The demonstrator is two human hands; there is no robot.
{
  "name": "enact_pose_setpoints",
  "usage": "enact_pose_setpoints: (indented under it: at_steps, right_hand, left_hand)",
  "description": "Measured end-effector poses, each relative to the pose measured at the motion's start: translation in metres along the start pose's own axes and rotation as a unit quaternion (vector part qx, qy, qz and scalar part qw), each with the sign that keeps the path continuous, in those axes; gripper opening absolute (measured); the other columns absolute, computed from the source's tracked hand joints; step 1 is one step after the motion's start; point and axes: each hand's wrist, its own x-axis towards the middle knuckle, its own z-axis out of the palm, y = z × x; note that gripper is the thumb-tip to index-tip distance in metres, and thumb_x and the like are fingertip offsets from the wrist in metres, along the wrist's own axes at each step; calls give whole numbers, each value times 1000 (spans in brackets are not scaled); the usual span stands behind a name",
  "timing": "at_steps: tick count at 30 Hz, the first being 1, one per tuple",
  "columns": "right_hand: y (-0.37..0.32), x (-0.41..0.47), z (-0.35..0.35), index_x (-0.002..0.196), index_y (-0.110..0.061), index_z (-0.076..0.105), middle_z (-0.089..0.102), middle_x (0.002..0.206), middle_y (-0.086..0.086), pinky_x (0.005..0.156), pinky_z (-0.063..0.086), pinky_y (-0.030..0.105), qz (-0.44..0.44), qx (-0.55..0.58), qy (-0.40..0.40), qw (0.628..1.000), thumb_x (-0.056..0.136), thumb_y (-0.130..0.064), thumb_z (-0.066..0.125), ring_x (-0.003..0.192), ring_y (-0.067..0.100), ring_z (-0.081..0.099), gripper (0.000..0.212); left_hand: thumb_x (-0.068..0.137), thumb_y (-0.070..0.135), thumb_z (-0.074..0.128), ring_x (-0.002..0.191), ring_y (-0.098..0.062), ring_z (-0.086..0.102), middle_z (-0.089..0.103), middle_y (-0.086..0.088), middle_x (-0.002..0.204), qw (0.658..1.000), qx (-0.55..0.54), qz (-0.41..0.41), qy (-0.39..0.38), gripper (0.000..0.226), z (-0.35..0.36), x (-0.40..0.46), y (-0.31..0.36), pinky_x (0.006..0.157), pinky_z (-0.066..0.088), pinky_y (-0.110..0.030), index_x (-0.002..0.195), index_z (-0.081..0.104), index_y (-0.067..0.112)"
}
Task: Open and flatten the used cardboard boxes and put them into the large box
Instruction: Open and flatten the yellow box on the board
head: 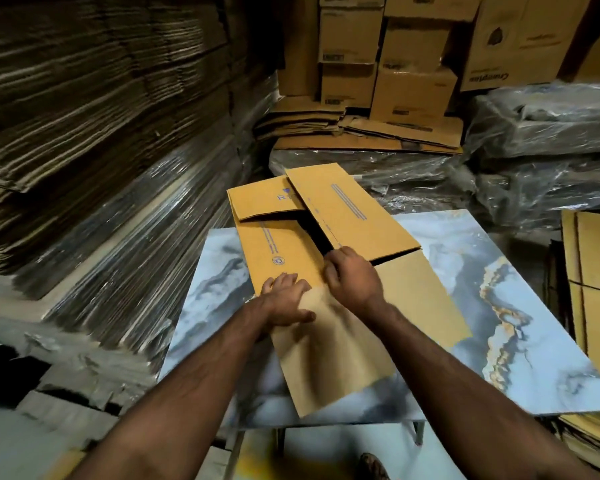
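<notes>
A yellow-brown corrugated cardboard box (329, 258) with blue print lies on a marble-patterned blue-grey table top (492, 306), its flaps spread outward. The left hand (284, 299) presses flat on the near flap, fingers extended over the box's edge. The right hand (352, 275) grips the box's inner edge beside the dark opening, fingers curled

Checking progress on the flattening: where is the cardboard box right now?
In the head view, the cardboard box lies mid-frame on the marble-patterned table, with the left hand and right hand on it.
</notes>
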Motion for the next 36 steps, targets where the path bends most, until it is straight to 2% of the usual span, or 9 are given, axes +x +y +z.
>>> enact_pose_setpoints:
  at_steps: [2, 5, 8, 12, 16, 20, 26, 31, 36]
  right_hand:
    - [-12, 24, 1, 124, -12, 60, 60, 118, 12, 82, 50, 40, 3, 49, -26, 998, 96, -31, 46, 104, 33, 59, 36]
    - [-29, 55, 9, 146, -11, 41, 46, 143, 15, 106, 40, 41, 27, 111, -109, 987, 101, -39, 48, 131, 30, 45, 53]
    - [-41, 79, 20, 150, -8, 36, 39, 152, 15, 115, 30, 42, 76, 176, -156, 969, 104, -44, 40, 141, 29, 35, 59]
    - [-38, 91, 37, 146, -17, 41, 46, 148, 11, 111, 31, 55, 180, 168, -145, 958, 88, -72, 18, 139, 35, 38, 83]
    - [-33, 85, 46, 155, -22, 25, 14, 165, 7, 117, 8, 63, 188, 130, -214, 950, 99, -65, 19, 152, 27, 6, 71]
    - [-18, 88, 50, 156, -19, 20, -14, 165, 12, 115, 4, 63, 105, -5, -169, 980, 99, -59, 32, 150, 25, -20, 70]
    - [35, 140, -1, 155, -20, 20, -16, 163, 18, 115, 3, 64, 43, -158, -32, 986, 94, -50, 50, 150, 33, -19, 74]
    - [101, 176, -32, 157, -21, 15, -11, 162, 24, 119, -11, 57, 78, -254, -94, 959, 92, -50, 53, 149, 38, -17, 81]
    - [162, 162, -23, 157, -21, 14, -7, 163, 24, 119, -9, 54, 127, -313, -151, 929, 91, -61, 47, 150, 40, -13, 84]
  left_hand:
    - [91, 51, 57, 143, -24, 24, 32, -8, 150, 999, -49, -13, 13, 44, -10, -1, 1, 111, 17, -42, 130, 53, 31]
    - [94, 40, 54, 120, -31, 47, 51, -7, 117, 984, -101, -66, 131, 15, -25, 3, 2, 88, 33, -39, 91, 61, 28]
    - [93, 46, 51, 127, -34, 41, 49, -13, 128, 966, -64, -148, 201, 35, -30, 17, 2, 100, 34, -44, 117, 56, 21]
    - [89, 59, 54, 149, -37, 1, 8, -19, 160, 956, -111, -243, 121, 70, -28, 29, -8, 118, 13, -56, 144, 32, 23]
    - [87, 64, 55, 149, -34, -16, -14, -16, 162, 948, -143, -268, 96, 87, -28, 39, -12, 117, 12, -60, 153, 15, 25]
    - [85, 64, 57, 149, -34, -12, -8, -17, 162, 933, -156, -301, 118, 80, -39, 57, -11, 115, 15, -63, 147, 25, 24]
    - [73, 63, 74, 147, -42, -4, -15, -16, 160, 919, -202, -323, 97, 87, -45, 75, -29, 116, 24, -52, 137, 33, 23]
    - [72, 65, 76, 150, -41, 1, -31, -20, 157, 902, -238, -357, 51, 127, -62, 83, -30, 120, 20, -49, 156, -11, 22]
    - [70, 69, 74, 147, -42, 11, -20, -25, 159, 927, -170, -319, 101, 122, -43, 92, -37, 114, 29, -50, 156, -1, 25]
